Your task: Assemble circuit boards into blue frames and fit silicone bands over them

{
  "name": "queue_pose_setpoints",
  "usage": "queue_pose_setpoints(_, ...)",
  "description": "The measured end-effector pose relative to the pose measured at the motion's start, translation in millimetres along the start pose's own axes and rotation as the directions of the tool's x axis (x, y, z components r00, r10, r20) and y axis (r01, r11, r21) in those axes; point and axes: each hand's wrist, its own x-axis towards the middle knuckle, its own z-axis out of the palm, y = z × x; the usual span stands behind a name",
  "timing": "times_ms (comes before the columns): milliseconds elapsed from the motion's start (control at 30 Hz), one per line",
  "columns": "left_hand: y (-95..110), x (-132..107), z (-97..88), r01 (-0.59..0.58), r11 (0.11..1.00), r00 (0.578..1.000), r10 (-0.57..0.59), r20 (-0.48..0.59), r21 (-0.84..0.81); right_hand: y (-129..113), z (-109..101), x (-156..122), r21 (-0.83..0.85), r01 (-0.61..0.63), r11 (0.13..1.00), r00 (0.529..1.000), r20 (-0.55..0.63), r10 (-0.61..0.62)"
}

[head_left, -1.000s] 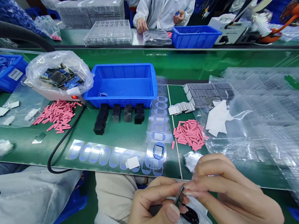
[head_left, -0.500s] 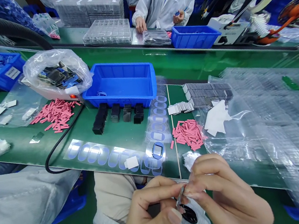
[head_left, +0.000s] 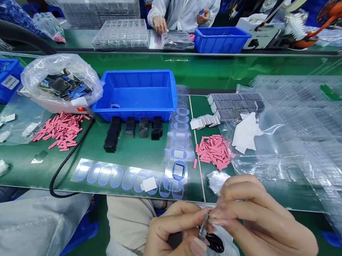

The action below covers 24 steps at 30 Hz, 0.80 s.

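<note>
Close to my body, below the bench edge, my left hand (head_left: 173, 242) is closed on a small thin flat piece (head_left: 204, 225), seen edge-on. Its index finger and thumb grip the piece's sides. The fingertips of my right hand (head_left: 260, 221) are pinched together at the top end of that same piece, touching it and the left fingertips. Just under the fingers shows a glossy black oval thing (head_left: 215, 243); whether it is held or lies behind, I cannot tell. Whatever else the right fingertips pinch is hidden.
A strip of blue oval film pieces (head_left: 114, 176) runs along the bench front. Pink strips (head_left: 214, 151), stacked grey-white squares (head_left: 237, 106), black stacks (head_left: 113, 134), a blue bin (head_left: 135, 111) and clear trays (head_left: 312, 126) lie beyond. Across the bench a co-worker's hand (head_left: 160, 23) handles a package.
My two hands stay together at the thin flat piece, with the fingers shifting only slightly. The view has moved a little, and the bench items appear slightly further left and up.
</note>
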Motion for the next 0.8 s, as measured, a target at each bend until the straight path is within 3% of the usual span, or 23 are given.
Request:
queue_pose_setpoints(233,-0.9,4.0,-5.4,-0.101,0.990,0.991,0.090,0.102,0.099,0.1,1.3,-1.8,0.034,-0.044,0.998,0.999,0.003,0.044)
queue_pose_setpoints(367,2.5,4.8,-6.4,-0.136,0.978,0.988,0.123,0.090,0.160,0.9,2.6,-3.5,0.030,-0.046,0.998,0.999,0.023,0.045)
queue_pose_setpoints(467,2.7,4.8,-4.0,-0.097,0.982,0.994,0.088,0.064,0.160,1.5,3.9,-9.0,-0.093,-0.009,0.996,1.000,0.007,0.009)
queue_pose_setpoints(633,-4.0,4.2,6.0,0.079,0.976,0.991,-0.098,-0.086,-0.203,-2.7,5.4,-30.1,-0.370,0.116,0.922,0.993,0.042,-0.108)
queue_pose_setpoints(800,1.0,10.3,5.7,0.149,0.811,0.963,-0.250,-0.104,-0.566,-10.5,-3.0,-24.1,-0.303,0.082,0.950,0.996,0.003,-0.085)
